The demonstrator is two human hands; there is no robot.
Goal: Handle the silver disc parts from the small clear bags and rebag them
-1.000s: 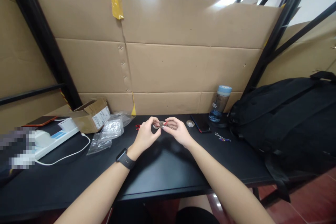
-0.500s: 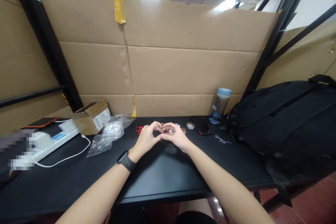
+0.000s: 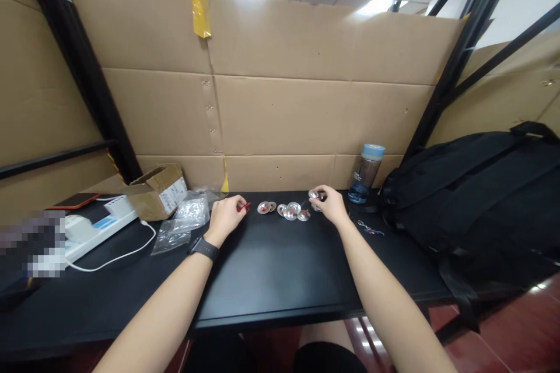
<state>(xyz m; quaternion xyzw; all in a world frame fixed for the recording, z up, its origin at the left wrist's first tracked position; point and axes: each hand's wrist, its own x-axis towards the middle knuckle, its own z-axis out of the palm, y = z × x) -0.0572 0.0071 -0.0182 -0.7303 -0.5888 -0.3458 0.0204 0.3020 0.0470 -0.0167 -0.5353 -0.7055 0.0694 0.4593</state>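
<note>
- Red cord (image 3: 244, 207) at the left hand's (image 3: 227, 214) fingertips in the head view, near the black surface's (image 3: 275, 280) far edge; can't tell if it's actually gripped
- right hand (image 3: 331, 205) is well apart from the left, thumb and fingers pinching a shiny metal disc (image 3: 313, 193), same far edge
- more loose discs (image 3: 291, 213) between the hands, some overlapping
- blue-capped bottle (image 3: 366, 175) stands near that edge too, right of the right hand

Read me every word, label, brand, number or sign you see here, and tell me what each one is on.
No text is legible.
White label on the cardboard box: print too small and blurred to read.
Pale lettering on the bottle: too small to read.
</note>
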